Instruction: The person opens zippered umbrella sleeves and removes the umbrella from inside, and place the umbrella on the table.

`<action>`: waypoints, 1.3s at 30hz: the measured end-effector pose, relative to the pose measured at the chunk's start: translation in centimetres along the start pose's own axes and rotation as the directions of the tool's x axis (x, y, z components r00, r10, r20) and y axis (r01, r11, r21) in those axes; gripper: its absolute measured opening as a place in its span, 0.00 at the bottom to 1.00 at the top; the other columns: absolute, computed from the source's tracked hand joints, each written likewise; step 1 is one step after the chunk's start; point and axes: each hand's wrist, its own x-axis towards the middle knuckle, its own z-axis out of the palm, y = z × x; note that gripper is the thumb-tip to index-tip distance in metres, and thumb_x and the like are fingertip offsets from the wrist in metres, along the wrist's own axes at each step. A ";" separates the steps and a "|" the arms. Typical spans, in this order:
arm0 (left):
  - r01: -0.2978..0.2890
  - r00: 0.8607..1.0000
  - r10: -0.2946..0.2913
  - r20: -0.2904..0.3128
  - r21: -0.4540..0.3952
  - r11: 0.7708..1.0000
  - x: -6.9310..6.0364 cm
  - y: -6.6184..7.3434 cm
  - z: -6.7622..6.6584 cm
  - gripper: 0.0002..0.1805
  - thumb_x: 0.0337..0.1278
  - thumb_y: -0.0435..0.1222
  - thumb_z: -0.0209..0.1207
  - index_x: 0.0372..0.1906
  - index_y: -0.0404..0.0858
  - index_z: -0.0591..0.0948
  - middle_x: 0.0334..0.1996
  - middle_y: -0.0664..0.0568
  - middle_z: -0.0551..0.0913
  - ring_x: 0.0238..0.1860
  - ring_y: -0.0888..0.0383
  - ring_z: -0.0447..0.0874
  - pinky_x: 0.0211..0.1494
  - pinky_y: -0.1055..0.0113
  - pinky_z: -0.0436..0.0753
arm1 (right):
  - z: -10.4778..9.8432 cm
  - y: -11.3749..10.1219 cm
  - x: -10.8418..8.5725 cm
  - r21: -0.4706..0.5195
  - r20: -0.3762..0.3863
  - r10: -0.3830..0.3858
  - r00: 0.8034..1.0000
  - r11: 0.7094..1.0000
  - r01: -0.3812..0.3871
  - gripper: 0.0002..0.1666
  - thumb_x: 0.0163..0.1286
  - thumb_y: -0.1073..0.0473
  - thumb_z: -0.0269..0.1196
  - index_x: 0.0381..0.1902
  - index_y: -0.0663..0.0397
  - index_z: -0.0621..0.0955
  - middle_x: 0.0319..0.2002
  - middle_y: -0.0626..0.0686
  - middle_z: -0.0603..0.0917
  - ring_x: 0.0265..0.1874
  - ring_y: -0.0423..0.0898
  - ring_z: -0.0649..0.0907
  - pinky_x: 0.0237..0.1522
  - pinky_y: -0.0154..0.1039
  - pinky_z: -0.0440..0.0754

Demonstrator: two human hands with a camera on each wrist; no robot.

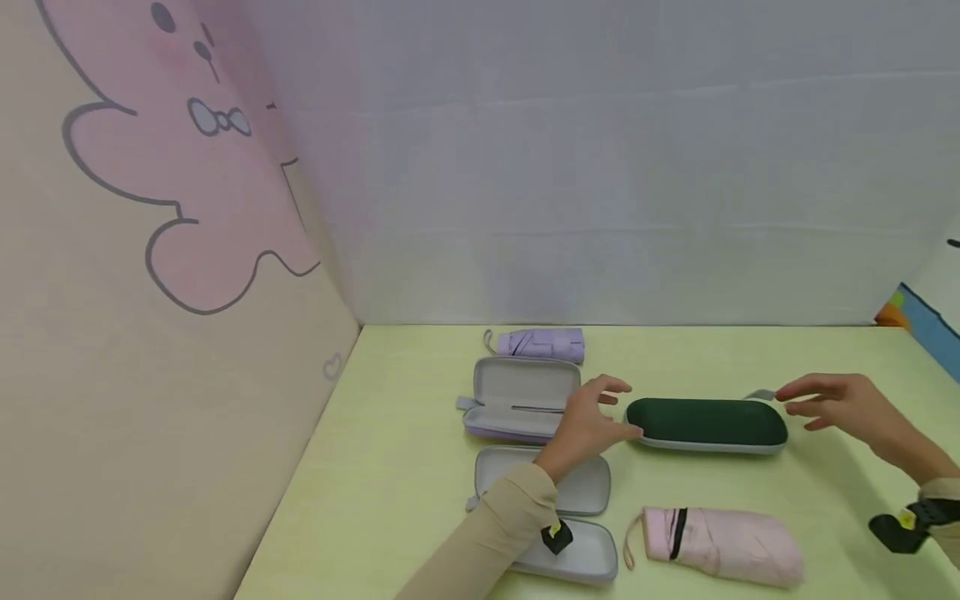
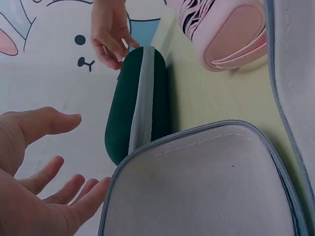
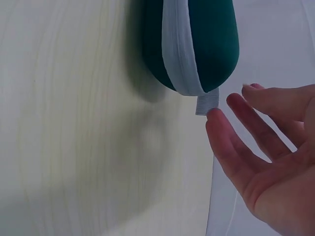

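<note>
A closed dark green case [image 1: 705, 423] with a pale zip band lies on the table in the head view. At its left end is my left hand [image 1: 588, 423], thumb and fingers spread, holding nothing; the left wrist view shows that hand [image 2: 49, 177] apart from the green case [image 2: 142, 98]. Past the other end, my right hand [image 1: 851, 408] hovers with loosely bent fingers. In the right wrist view, its fingertips are beside the grey fabric tab [image 3: 207, 102] on the case's end; whether they touch it I cannot tell.
Left of the green case lie two opened grey-lined cases, the farther [image 1: 525, 383] and the nearer [image 1: 577, 554]. A folded purple umbrella [image 1: 543, 343] lies behind them. In front of the green case is a folded pink umbrella [image 1: 723, 546]. Walls border the table's back and left.
</note>
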 end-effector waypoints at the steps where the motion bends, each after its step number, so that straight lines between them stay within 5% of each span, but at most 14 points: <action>1: 0.010 1.000 -0.011 0.011 0.031 0.999 0.3 0.0 0.3 0.27 0.38 0.33 0.74 0.48 0.51 0.79 0.47 0.64 0.76 0.50 0.59 0.76 0.40 0.70 0.78 | 0.1 0.0 0.2 -0.005 0.018 0.007 1.000 1.000 -0.007 0.14 0.68 0.70 0.52 0.49 0.73 0.77 0.44 0.54 0.82 0.34 0.29 0.80 0.31 0.42 0.83; 5: 0.025 0.997 -0.036 0.062 0.168 0.986 1.2 -0.1 1.4 0.28 0.36 0.34 0.75 0.49 0.50 0.79 0.49 0.59 0.77 0.51 0.59 0.75 0.42 0.70 0.76 | 0.8 0.1 0.9 0.023 0.107 0.002 0.994 1.000 -0.004 0.17 0.64 0.74 0.48 0.48 0.75 0.77 0.47 0.70 0.79 0.35 0.28 0.79 0.32 0.42 0.82; 10: -0.004 0.997 -0.017 0.076 0.276 0.961 1.8 -0.7 2.0 0.30 0.33 0.32 0.76 0.50 0.48 0.79 0.46 0.57 0.77 0.47 0.61 0.75 0.45 0.71 0.76 | 2.2 -0.1 1.9 0.096 0.176 -0.065 0.982 0.994 0.048 0.20 0.65 0.77 0.44 0.52 0.75 0.75 0.52 0.73 0.75 0.39 0.28 0.78 0.30 0.43 0.82; 17: -0.037 0.999 0.031 0.024 0.297 0.954 2.1 -1.5 1.6 0.30 0.29 0.28 0.76 0.46 0.45 0.79 0.43 0.55 0.77 0.43 0.60 0.74 0.43 0.72 0.76 | 3.4 -0.9 3.2 0.130 0.241 -0.089 0.966 0.990 0.059 0.21 0.72 0.72 0.37 0.57 0.70 0.71 0.56 0.69 0.72 0.39 0.38 0.78 0.30 0.41 0.78; 23: -0.048 0.998 0.032 0.052 0.339 0.940 2.3 -1.3 1.5 0.30 0.28 0.29 0.77 0.44 0.46 0.78 0.41 0.56 0.75 0.42 0.60 0.72 0.42 0.71 0.74 | 3.1 -0.5 3.4 0.165 0.295 -0.054 0.954 0.986 0.005 0.21 0.72 0.70 0.38 0.58 0.71 0.69 0.58 0.72 0.69 0.44 0.28 0.74 0.36 0.44 0.79; 39: -0.025 0.998 0.002 0.065 0.349 0.937 2.4 -1.1 1.3 0.30 0.28 0.33 0.79 0.42 0.48 0.75 0.38 0.59 0.77 0.43 0.60 0.72 0.42 0.70 0.74 | 3.3 -1.0 5.4 0.088 0.262 0.045 0.964 0.994 -0.071 0.15 0.71 0.68 0.51 0.48 0.77 0.76 0.48 0.67 0.78 0.35 0.37 0.78 0.35 0.38 0.80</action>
